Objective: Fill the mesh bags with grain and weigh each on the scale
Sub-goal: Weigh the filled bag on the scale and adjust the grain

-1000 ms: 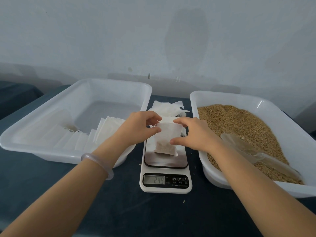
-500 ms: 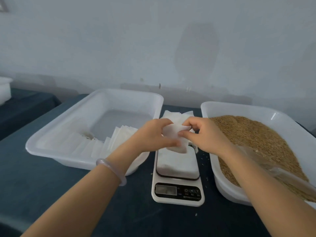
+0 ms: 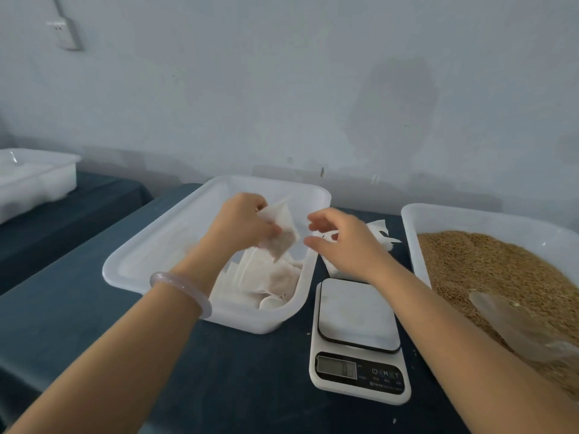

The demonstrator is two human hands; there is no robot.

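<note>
1 filled mesh bag [image 3: 282, 236] is pinched in my left hand [image 3: 241, 223] over the white tub [image 3: 156, 245]; my right hand [image 3: 341, 242] is slack, holding nothing. A loose pinch could spill its contents.

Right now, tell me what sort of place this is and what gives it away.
Probably a small packing or portioning bench: a white tub of grain beside a digital scale, another tub holding filled mesh bags, all on a dark-covered table against a plain wall.

Worktop [image 3: 78, 308]: plain dark teal. Left tub [image 3: 175, 227] and right tub [image 3: 470, 216]: translucent white. Grain [image 3: 485, 270]: golden brown. Scale [image 3: 354, 311]: white, black-edged platform, grey display. Held bag [image 3: 283, 233]: white, brownish where filled. Bracelet [image 3: 181, 286]: pale lilac.
</note>
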